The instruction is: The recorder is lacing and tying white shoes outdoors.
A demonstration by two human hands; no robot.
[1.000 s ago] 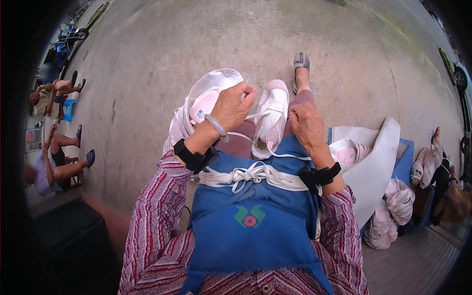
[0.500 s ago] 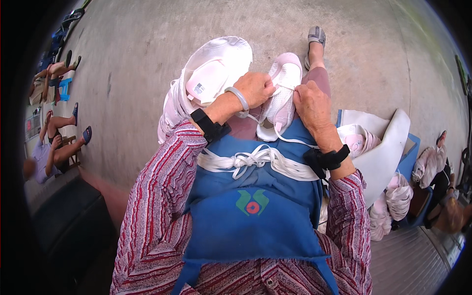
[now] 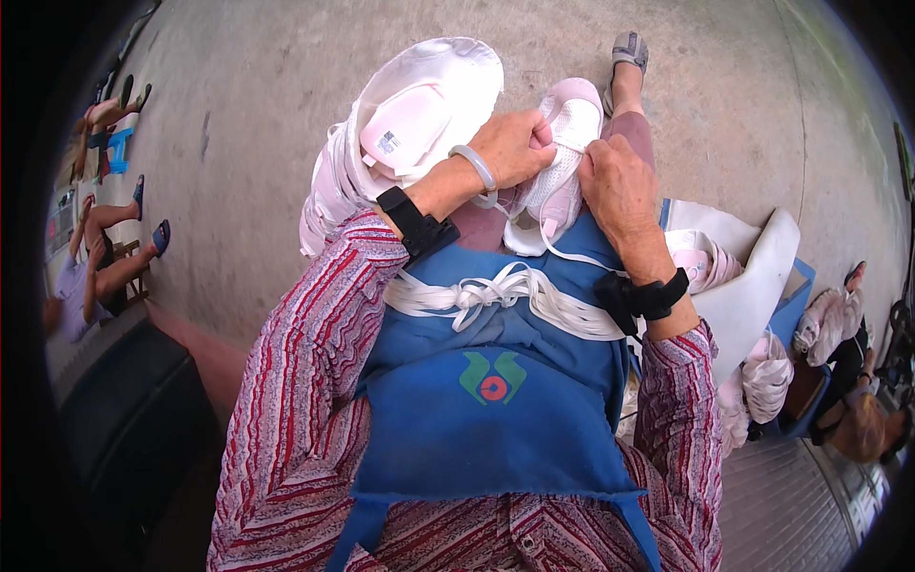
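A white and pink sneaker (image 3: pixel 572 105) lies across my lap with its toe pointing away from me. A white shoelace (image 3: pixel 581 255) runs through it and trails down onto my blue apron (image 3: pixel 448 419). On the left side of the shoe, my left hand (image 3: pixel 512 150) is closed, thumb and finger pinching the lace. My right hand (image 3: pixel 618 184) pinches the lace from the right side, fingers curled. Across the apron lies a knotted bundle of white laces (image 3: pixel 496 297).
Left of the shoe is a white bag (image 3: pixel 477 71) with pink shoe parts. At right stand a white sheet-lined blue container (image 3: pixel 753 305) and bundled shoe parts (image 3: pixel 765 377). Seated people (image 3: pixel 105 257) are at far left; another person (image 3: pixel 863 419) is at far right.
The shoe, both hands and the bag appear slightly higher in the picture, as the whole view has shifted. Both hands still pinch the lace.
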